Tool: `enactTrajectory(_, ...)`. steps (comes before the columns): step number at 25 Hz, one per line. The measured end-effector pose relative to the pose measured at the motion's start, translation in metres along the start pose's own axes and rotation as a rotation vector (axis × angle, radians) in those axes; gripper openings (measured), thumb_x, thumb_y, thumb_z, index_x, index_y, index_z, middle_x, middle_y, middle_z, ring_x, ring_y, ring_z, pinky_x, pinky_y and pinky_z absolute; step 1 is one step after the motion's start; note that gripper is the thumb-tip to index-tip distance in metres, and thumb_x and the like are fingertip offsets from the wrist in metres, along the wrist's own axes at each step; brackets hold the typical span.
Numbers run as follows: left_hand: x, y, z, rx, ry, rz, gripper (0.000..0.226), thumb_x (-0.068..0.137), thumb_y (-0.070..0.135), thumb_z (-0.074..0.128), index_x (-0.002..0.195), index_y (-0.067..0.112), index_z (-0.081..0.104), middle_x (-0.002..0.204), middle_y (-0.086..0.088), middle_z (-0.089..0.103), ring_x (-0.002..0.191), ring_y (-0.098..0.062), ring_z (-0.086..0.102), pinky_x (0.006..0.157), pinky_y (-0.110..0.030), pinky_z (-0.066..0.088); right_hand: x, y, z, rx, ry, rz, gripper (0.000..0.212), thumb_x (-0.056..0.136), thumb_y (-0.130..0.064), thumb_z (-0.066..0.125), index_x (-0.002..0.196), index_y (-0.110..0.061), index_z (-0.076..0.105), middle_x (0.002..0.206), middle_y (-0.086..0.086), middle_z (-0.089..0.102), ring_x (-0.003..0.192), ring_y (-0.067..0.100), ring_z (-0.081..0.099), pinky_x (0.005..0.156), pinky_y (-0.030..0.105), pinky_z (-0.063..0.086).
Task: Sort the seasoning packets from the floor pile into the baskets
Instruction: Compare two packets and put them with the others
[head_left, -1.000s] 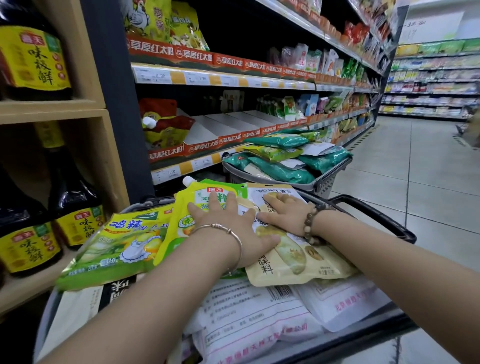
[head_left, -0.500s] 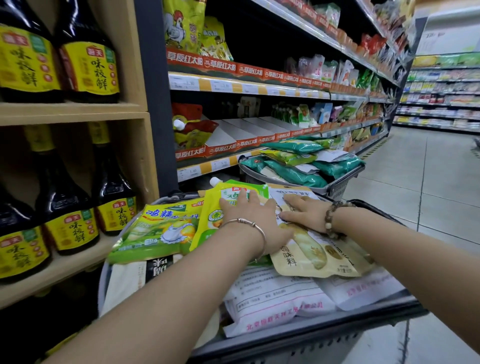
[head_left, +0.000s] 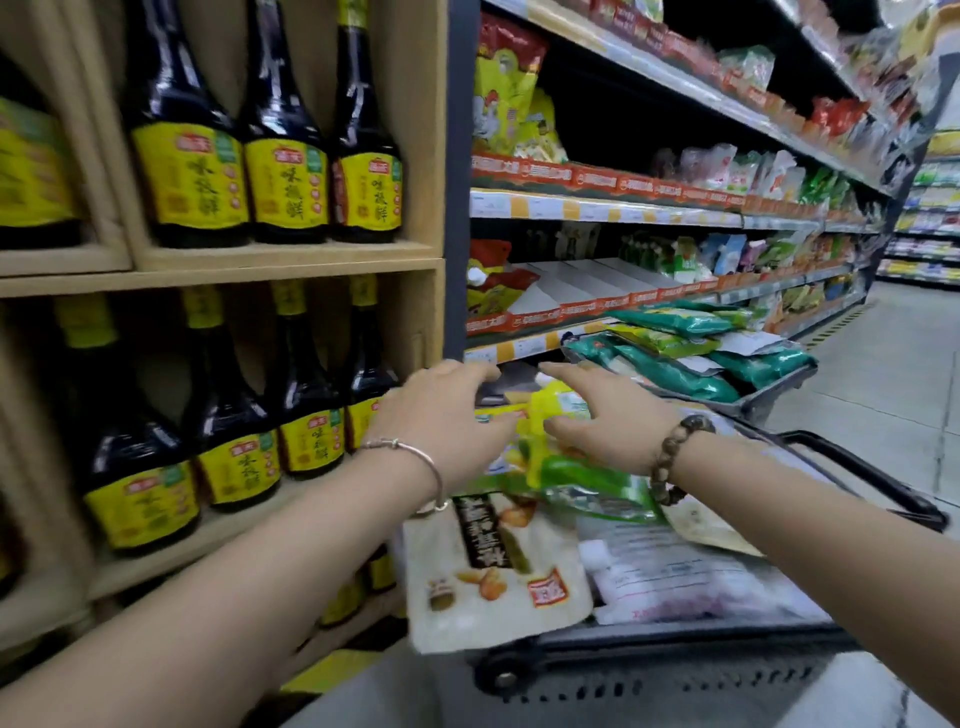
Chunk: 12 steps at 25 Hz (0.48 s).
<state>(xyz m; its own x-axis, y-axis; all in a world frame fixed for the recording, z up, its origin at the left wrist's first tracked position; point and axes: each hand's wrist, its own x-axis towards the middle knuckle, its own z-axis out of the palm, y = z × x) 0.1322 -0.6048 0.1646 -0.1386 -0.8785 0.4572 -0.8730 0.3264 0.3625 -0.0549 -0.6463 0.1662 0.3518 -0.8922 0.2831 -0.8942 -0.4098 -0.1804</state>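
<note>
While both hands are stretched forward over the nearer basket, nothing is clamped in either. The left hand is held with fingers spread and slightly curled, apart from any packet, and the right hand is likewise splayed, its palm just above a yellow-green packet — whether the skin actually touches it cannot be told through the blur. Between and beneath the two hands that packet is seen lying on top of the heap. Toward the wrists, a white pouch with a dark label is hung over the basket's near-left rim, and pale printed bags are spread under the right forearm. Beyond the fingertips a second basket is piled with green packets. To the left of the left hand, dark sauce bottles are ranged on a wooden shelf.

A spill is judged the main risk: the heap is stacked above the rim, and the overhanging white pouch could be tipped to the floor by a nudge from the left forearm. The nearby bottles could also be knocked by a careless sweep.
</note>
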Motion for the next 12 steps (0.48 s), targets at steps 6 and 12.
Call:
enactTrajectory(6, -0.104, -0.11, -0.072, 0.051, 0.073, -0.225, 0.046, 0.082, 0.046, 0.052, 0.127, 0.034, 0.049, 0.135, 0.008, 0.049, 0.123, -0.019, 0.046, 0.1, -0.035, 0.039, 0.006, -0.143, 0.048, 0.122, -0.025, -0.172, 0.06, 0.086, -0.034, 0.057, 0.141, -0.023, 0.035, 0.137, 0.009, 0.047, 0.124, 0.024, 0.045, 0.097, 0.03, 0.037)
enactTrajectory(12, -0.236, -0.221, -0.106, 0.228, 0.001, -0.385, 0.051, 0.084, 0.046, 0.048, 0.133, 0.032, 0.043, 0.134, 0.005, 0.048, 0.121, -0.02, 0.047, 0.096, -0.036, 0.041, -0.007, -0.282, 0.126, 0.121, -0.238, -0.36, 0.057, 0.089, -0.039, 0.051, 0.141, -0.03, 0.032, 0.14, 0.001, 0.045, 0.12, 0.021, 0.048, 0.09, 0.035, 0.046)
